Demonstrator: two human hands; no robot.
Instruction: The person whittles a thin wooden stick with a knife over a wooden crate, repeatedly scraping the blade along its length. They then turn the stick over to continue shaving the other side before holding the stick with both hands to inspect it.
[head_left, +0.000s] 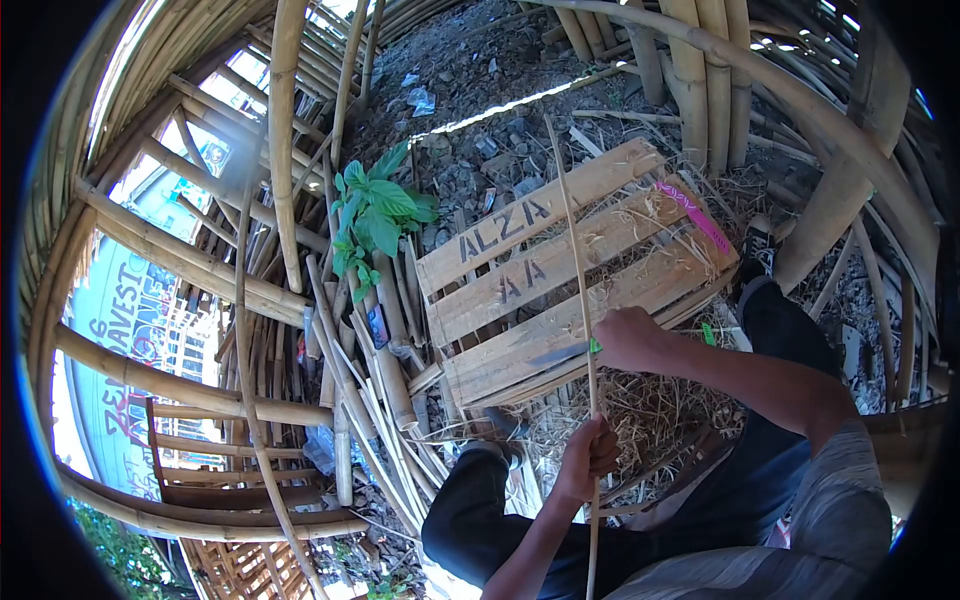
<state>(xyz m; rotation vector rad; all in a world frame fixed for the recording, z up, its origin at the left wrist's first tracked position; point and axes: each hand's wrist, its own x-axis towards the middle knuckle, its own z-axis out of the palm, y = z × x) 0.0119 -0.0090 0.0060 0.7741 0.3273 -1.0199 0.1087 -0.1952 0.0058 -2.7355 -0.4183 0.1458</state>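
Observation:
My left hand [588, 458] is closed around a long thin bamboo strip [572, 225], which runs upright past my lap and over the crate. Just above it, my right hand [625, 340] is a closed fist beside the strip. A knife [562, 352] appears to be in that fist: a dark blade shape points left across the strip, and a bit of green shows at the fingers. Most of its handle is hidden. Under the strip lies a slatted wooden crate [500, 290] with black stencilled letters and a pink mark.
Bamboo shavings [650, 440] cover the ground between my legs. Cut bamboo poles and strips [385, 430] lie left of the crate, near a leafy green plant [378, 212]. Bamboo posts [712, 90] and a bamboo frame [190, 385] stand around me. Rubble lies behind.

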